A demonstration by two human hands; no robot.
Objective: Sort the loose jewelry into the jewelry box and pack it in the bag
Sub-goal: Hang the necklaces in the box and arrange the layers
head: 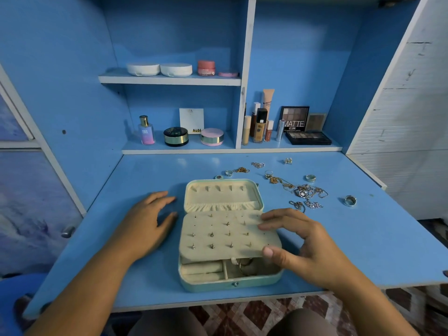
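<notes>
Head view: jewelry box (225, 238) open at the middle of the blue bench (135, 180), lid laid back flat toward the shelves. Cream earring panel (225, 235) raised over the base, hiding most of the compartments beneath; only padded rolls at the front left and part of a gold hoop (246, 266) showing below its edge. Studs in four rows on the panel, too small to count surely. Right hand (308, 248) at the panel's right edge, fingers (268, 220) on top and thumb at the front corner, pinching it; forearm cut off at the lower frame. Left hand (148, 221) flat on the bench just left of the box, fingers relaxed and spread, holding nothing. Beyond and right of the box, loose pieces: five rings, one (350, 200) well apart to the right, a tangle of chains (308, 192), a gold chain (241, 170), a silver chain (257, 164), small earrings (288, 161). Behind, cosmetics on shelves, two white compacts (158, 69) on the upper one.
</notes>
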